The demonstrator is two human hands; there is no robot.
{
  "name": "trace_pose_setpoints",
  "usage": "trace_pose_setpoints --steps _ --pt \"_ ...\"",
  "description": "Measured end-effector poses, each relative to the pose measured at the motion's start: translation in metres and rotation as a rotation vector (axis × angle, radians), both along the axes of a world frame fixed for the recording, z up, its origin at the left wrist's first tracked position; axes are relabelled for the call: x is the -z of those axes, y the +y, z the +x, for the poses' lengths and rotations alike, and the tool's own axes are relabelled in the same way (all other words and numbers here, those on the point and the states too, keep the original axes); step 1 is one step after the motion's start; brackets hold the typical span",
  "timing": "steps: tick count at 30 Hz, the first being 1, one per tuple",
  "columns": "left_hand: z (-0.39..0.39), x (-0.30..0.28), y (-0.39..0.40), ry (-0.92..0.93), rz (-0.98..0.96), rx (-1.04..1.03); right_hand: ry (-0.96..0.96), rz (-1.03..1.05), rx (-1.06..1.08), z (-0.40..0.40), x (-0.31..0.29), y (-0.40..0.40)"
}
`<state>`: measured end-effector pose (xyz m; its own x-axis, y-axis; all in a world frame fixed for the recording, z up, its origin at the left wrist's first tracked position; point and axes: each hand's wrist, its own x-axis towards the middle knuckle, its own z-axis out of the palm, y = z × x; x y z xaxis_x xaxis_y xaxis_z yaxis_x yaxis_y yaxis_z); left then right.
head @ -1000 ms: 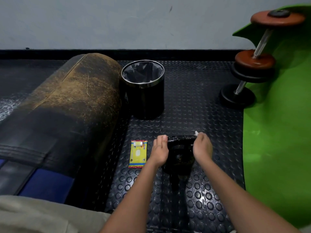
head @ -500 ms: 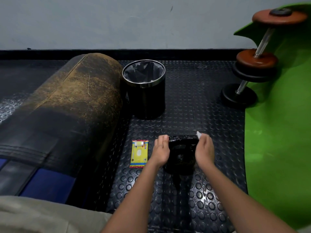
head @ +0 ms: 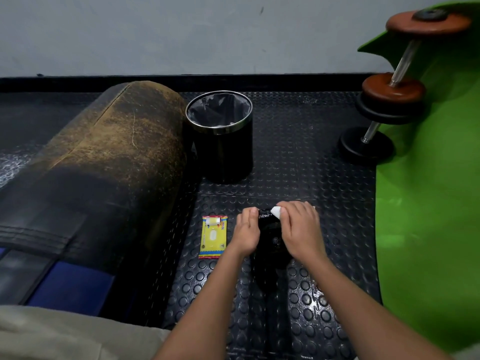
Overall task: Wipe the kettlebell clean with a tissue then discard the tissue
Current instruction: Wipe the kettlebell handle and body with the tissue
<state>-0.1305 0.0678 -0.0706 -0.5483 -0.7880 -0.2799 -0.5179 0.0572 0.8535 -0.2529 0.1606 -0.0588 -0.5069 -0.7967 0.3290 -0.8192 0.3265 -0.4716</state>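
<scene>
Head view, lower middle of the frame: right hand [head: 298, 229] is pressing a white tissue [head: 276, 211] onto the top of the black kettlebell [head: 270, 240], fingers closed over it. Left hand [head: 246, 232] is bracing the kettlebell's left side, fingers apparently curled on it, though the dark metal is hiding the contact. Just left, a yellow packet [head: 213, 236] is lying flat. Above it, a bin [head: 220, 136] is standing open.

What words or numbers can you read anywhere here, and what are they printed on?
"10": near the top right of the yellow tissue packet on the floor mat.
The packet's other print is too small and blurred to read.
No readable text shows on the kettlebell, bin or dumbbells.
</scene>
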Motion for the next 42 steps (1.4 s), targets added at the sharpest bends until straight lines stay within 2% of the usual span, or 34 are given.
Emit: trace_pose_setpoints --steps 3,7,9,10,14,15,17,20,22,24,27,28,29,30,33,36,39,42 --pt "0.001 -0.004 0.001 0.013 0.020 -0.004 -0.254 -0.051 0.170 -0.006 0.000 0.007" --pt "0.002 -0.010 0.003 0.029 0.060 -0.011 -0.977 -0.047 0.462 -0.014 -0.018 0.000" --pt "0.002 -0.011 0.003 0.028 0.060 -0.008 -1.060 0.040 0.524 -0.019 -0.024 -0.005" --pt "0.002 -0.010 0.003 0.026 0.060 -0.007 -0.965 0.081 0.518 -0.019 -0.024 -0.007" --pt "0.000 -0.007 0.002 0.016 0.037 -0.014 -0.223 0.089 0.317 -0.004 -0.010 -0.010" --pt "0.000 -0.006 0.002 0.013 0.030 -0.015 -0.096 0.090 0.237 0.003 -0.009 -0.010" --pt "0.000 -0.004 0.001 0.009 0.023 -0.016 0.042 0.078 0.095 0.013 -0.006 -0.008" --pt "0.001 -0.005 0.002 0.009 0.018 -0.012 0.008 -0.001 0.010 0.008 0.002 0.004" --pt "0.002 -0.008 0.003 0.011 0.034 -0.013 -0.106 -0.053 0.074 0.002 0.006 0.012" --pt "0.003 -0.010 0.003 0.016 0.051 -0.008 -0.299 -0.079 0.238 -0.002 0.006 0.012" --pt "0.003 -0.012 0.003 0.013 0.057 0.001 -0.774 -0.040 0.434 -0.012 -0.007 -0.005" --pt "0.003 -0.012 0.003 0.012 0.058 0.001 -0.852 0.011 0.480 -0.016 -0.011 -0.009" --pt "0.002 -0.012 0.003 0.012 0.058 0.001 -0.852 0.069 0.502 -0.019 -0.014 -0.012" --pt "0.002 -0.012 0.003 0.012 0.057 -0.001 -0.758 0.110 0.491 -0.020 -0.016 -0.013" --pt "0.001 -0.012 0.003 0.013 0.058 -0.015 -0.301 0.128 0.364 -0.008 -0.015 -0.012" --pt "0.001 -0.010 0.003 0.004 0.044 -0.019 -0.010 0.102 0.174 0.012 -0.012 -0.010" --pt "0.001 -0.009 0.003 0.010 0.044 -0.015 0.066 0.054 -0.031 0.013 0.000 -0.004" --pt "0.002 -0.010 0.003 0.014 0.049 -0.016 -0.034 -0.033 -0.042 0.002 0.004 0.011"
